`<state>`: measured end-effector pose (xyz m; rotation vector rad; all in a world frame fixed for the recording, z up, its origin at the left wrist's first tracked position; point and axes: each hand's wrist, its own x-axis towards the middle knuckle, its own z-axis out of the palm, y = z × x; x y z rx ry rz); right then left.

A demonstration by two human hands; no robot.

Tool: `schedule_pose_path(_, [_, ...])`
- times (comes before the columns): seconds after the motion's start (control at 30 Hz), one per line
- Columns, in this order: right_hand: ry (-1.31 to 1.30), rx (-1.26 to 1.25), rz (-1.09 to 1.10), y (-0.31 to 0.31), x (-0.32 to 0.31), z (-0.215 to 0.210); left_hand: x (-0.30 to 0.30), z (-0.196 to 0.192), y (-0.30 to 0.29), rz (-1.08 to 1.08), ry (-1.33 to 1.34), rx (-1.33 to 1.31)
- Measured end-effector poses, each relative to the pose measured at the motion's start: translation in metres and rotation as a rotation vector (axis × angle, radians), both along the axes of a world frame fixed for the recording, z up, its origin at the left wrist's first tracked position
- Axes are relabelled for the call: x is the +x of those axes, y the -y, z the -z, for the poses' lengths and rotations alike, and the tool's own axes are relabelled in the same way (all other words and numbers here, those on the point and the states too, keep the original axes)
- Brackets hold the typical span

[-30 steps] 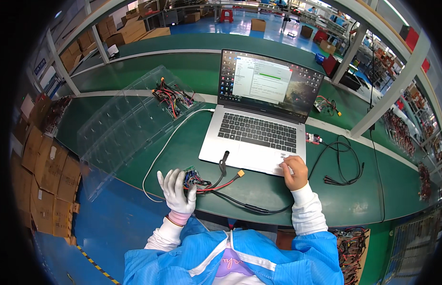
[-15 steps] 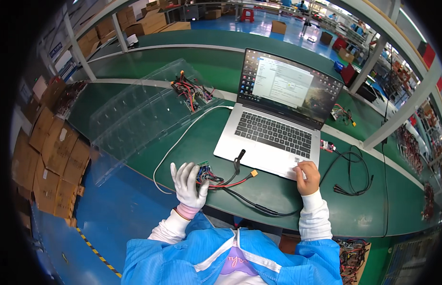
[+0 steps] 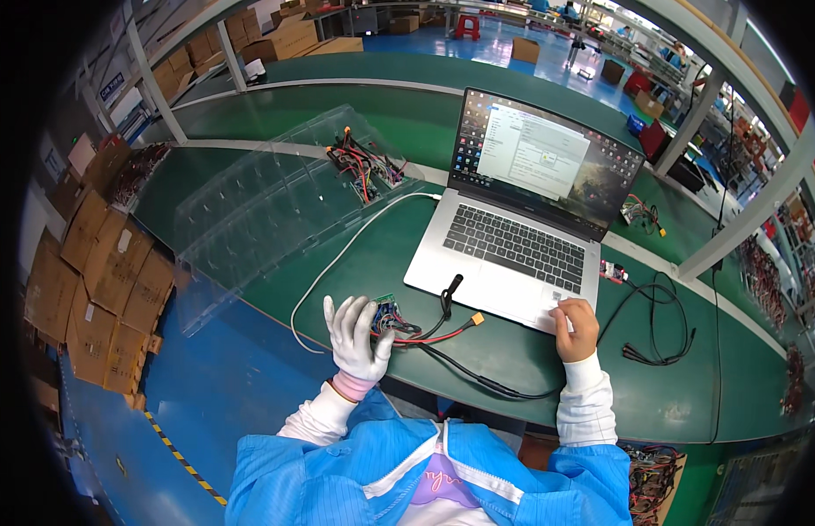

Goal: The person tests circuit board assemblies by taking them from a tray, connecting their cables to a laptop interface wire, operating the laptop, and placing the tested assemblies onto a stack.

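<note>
Head view looking down at a green bench (image 3: 355, 263), and the thing in hand is a small circuit board (image 3: 388, 312) with a bundle of red and black wires (image 3: 425, 333) coming off it. It sits close to the near edge of the bench, left of centre. The board end is tucked against the left hand (image 3: 355, 337), and the wires trail off to the person's right, ending in a yellow connector (image 3: 478, 319) just short of the laptop's front edge — so the long axis runs roughly left to right along the bench edge, board on the left, plug on the right.

Left hand is in a white glove, fingers spread and pointing up and away, pretty much flat open. It's touching the board along the thumb side, but I can't tell if it's actually pinching it or just resting against it.

Right hand (image 3: 576, 326) is bare, fingers curled loosely, resting on the front right corner of the silver laptop (image 3: 513, 263) by the touchpad — not gripping anything.

A thick black cable (image 3: 478, 379) loops along the near edge between the two hands. A white cable (image 3: 337, 259) curves from the laptop's left side toward the near edge. A clear plastic tray (image 3: 267, 202) lies toward the bench's far left, with more wired boards (image 3: 364, 167) at its far end.
</note>
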<state>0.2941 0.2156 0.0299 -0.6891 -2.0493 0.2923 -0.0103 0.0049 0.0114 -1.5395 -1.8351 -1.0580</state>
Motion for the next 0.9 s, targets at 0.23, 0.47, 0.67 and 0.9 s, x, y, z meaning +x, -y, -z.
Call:
schedule_pose_path(0.23, [0.019,-0.018,0.011,0.001,0.001,-0.002,0.000,0.000,-0.002,0.009,0.000,-0.006])
schedule_pose_path(0.47, [0.014,-0.004,-0.004,0.001,0.001,-0.001,0.000,0.001,-0.001,0.016,-0.003,0.006])
schedule_pose_path(0.67, [0.021,-0.010,0.003,0.003,0.002,-0.002,0.001,0.000,0.000,0.014,-0.020,0.000])
schedule_pose_path(0.9, [-0.055,-0.011,0.168,-0.009,0.006,-0.009,0.000,0.002,-0.001,0.027,-0.026,-0.008])
